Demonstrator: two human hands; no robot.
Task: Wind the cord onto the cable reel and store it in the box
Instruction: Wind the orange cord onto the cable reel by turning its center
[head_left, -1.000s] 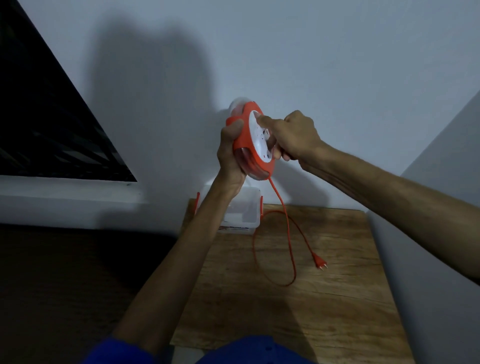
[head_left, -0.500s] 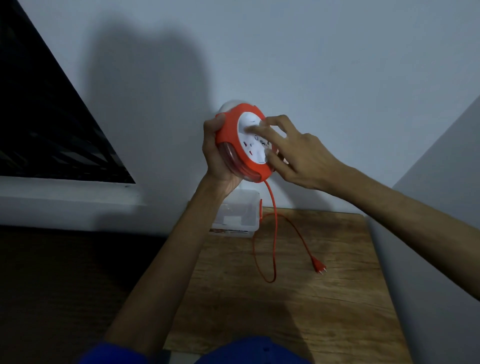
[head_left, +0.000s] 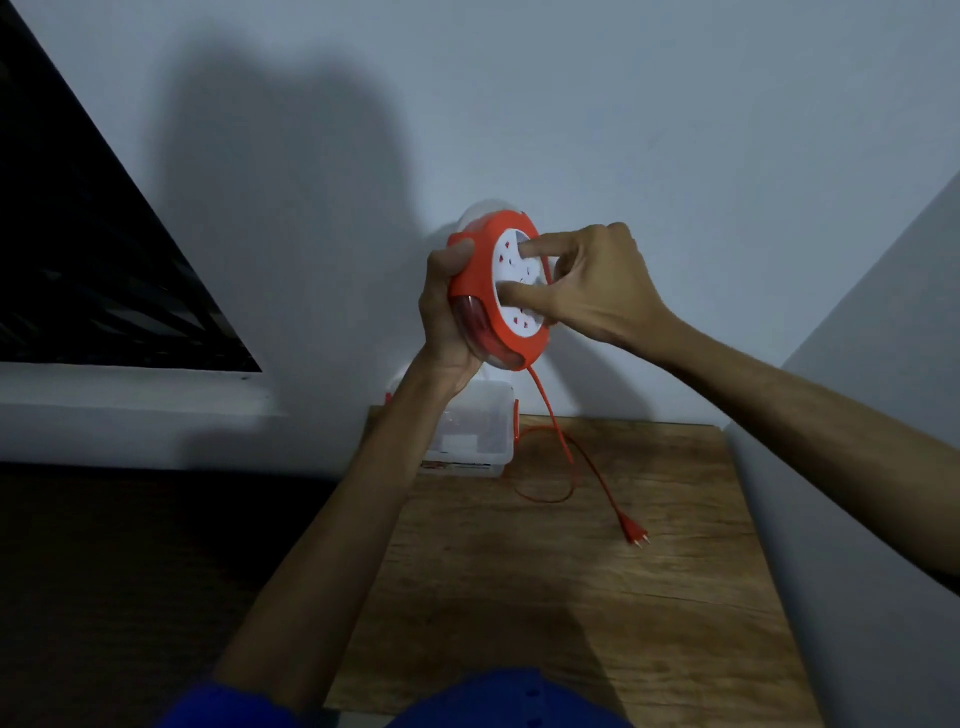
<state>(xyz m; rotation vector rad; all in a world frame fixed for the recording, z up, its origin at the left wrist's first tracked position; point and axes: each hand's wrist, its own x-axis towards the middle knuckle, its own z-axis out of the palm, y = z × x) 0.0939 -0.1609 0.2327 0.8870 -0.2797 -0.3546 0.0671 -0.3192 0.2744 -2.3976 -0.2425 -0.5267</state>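
Note:
I hold an orange cable reel (head_left: 475, 291) with a white socket face upright in the air above the table's far edge. My left hand (head_left: 444, 317) grips its orange rim from the left. My right hand (head_left: 587, 283) pinches the white centre disc with thumb and fingertips. An orange cord (head_left: 553, 426) hangs from the reel's bottom, makes a small loop on the wooden table (head_left: 597, 597) and ends in an orange plug (head_left: 638, 535). A clear plastic box (head_left: 480, 431) with orange latches stands against the wall, partly hidden by my left wrist.
The table sits in a corner, with a pale wall behind and another wall (head_left: 883, 312) along its right side. A dark window (head_left: 78, 260) with a white sill lies to the left. The floor left of the table is dark.
The cord's loop on the table has shrunk as cord went into the reel. My right hand shifted from a fist on the disc to a thumb-and-finger pinch; the plug barely moved.

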